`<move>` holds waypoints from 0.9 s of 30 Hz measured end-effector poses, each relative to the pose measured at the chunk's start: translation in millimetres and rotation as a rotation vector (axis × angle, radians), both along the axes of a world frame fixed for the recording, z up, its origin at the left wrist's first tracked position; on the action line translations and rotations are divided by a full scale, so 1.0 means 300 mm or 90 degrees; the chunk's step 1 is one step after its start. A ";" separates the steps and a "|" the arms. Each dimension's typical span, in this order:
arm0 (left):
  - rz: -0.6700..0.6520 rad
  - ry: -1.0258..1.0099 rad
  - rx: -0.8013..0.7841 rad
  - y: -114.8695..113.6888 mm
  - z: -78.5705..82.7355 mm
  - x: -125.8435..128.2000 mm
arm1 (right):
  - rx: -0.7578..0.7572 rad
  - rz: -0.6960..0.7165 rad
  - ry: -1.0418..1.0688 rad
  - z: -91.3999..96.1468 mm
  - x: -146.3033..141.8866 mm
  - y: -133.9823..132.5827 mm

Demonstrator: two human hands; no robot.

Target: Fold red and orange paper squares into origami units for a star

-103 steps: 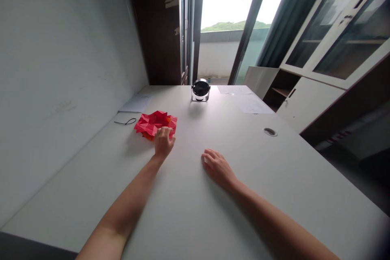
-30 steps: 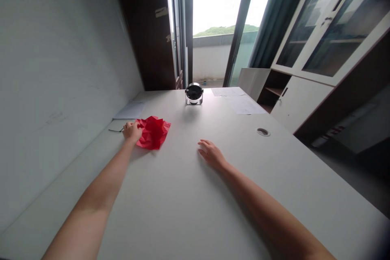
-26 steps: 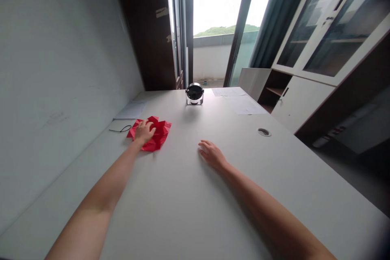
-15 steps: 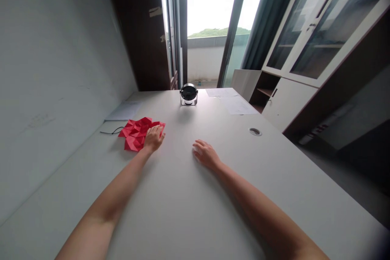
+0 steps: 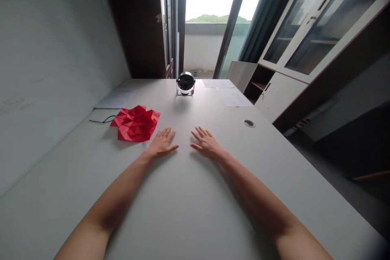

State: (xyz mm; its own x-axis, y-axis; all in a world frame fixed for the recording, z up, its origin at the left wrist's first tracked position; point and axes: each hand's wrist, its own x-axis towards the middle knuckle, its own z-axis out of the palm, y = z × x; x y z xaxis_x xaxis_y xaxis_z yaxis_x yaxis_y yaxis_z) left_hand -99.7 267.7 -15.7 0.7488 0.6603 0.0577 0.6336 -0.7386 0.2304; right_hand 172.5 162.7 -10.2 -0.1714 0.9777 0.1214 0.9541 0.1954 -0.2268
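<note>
My left hand [image 5: 163,144] lies flat on the white table [image 5: 179,195], fingers apart, with nothing in it. Just to its left rests a red folded-paper piece [image 5: 134,124], creased into many facets, with a small yellow patch near its right edge. A thin black cord [image 5: 103,120] sticks out from the paper's left side. My right hand [image 5: 204,142] is also spread on the tabletop, holding nothing, a short gap away from my left hand.
A round black device on a silver stand [image 5: 185,84] is at the table's far edge. Paper sheets [image 5: 234,98] lie at the back right, another sheet [image 5: 114,98] at the back left. A round cable hole [image 5: 249,123] is on the right. A wall [image 5: 55,69] borders the left side.
My left hand has come off the red paper and moved right onto the bare tabletop. My right hand's fingers have spread. The view has tilted slightly downward.
</note>
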 end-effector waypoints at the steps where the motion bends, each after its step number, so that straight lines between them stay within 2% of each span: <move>1: -0.004 0.007 -0.005 -0.002 -0.001 -0.002 | -0.015 0.003 -0.005 -0.007 -0.004 0.002; 12: -0.016 0.033 -0.008 -0.014 0.015 0.008 | -0.017 0.015 0.002 -0.032 -0.013 0.005; 23: -0.028 0.045 -0.003 -0.009 0.003 0.007 | 0.006 0.026 0.006 -0.034 -0.020 -0.014; 27: -0.028 0.037 -0.001 -0.010 0.003 0.006 | -0.018 0.029 -0.003 -0.033 -0.023 -0.014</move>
State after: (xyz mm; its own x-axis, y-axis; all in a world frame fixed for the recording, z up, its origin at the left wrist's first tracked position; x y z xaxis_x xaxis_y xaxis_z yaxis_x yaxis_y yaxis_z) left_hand -97.7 264.6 -14.9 0.7792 0.6266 0.0122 0.6127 -0.7657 0.1955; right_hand 165.5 158.5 -20.2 -0.2161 0.9719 0.0932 0.9455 0.2321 -0.2284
